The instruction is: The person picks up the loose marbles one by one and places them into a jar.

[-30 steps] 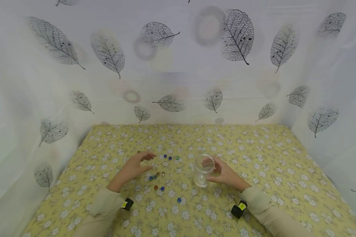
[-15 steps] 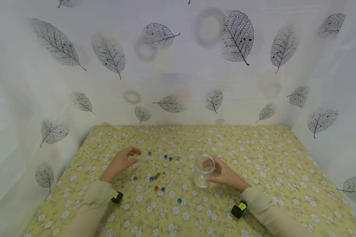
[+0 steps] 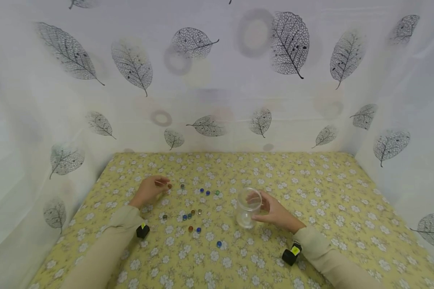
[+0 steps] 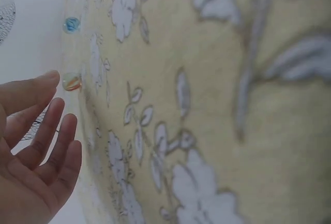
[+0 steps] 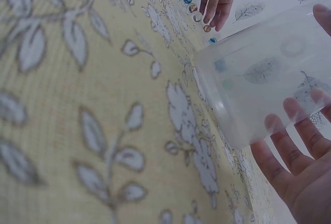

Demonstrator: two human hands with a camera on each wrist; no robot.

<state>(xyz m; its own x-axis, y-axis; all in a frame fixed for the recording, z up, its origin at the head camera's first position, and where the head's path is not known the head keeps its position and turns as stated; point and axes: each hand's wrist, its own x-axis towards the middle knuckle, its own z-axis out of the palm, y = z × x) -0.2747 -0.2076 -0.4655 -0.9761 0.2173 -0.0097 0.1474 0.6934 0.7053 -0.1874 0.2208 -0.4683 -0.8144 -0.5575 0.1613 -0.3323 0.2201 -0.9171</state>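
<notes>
My left hand (image 3: 152, 190) is low over the cloth at the left, fingertips right at an orange-streaked glass marble (image 3: 169, 186). In the left wrist view that marble (image 4: 72, 81) sits just beyond the fingertips, with a blue-streaked marble (image 4: 71, 25) farther along. My right hand (image 3: 275, 212) holds a clear, wide-mouthed jar (image 3: 246, 220), which stands upright on the table. Up close in the right wrist view, the fingers and thumb lie around the wall of the jar (image 5: 232, 89). No marbles show inside it.
Several more marbles lie scattered between the hands: a blue one (image 3: 219, 244) nearest, a reddish one (image 3: 190, 229), a green one (image 3: 217, 192). The table has a yellow floral cloth (image 3: 311, 180). A pale leaf-print curtain (image 3: 217, 92) hangs behind and at both sides.
My left hand has moved left and slightly away from me, uncovering a grey marble and others, and its fingertips now reach the orange-streaked marble. The right hand and jar stay in place.
</notes>
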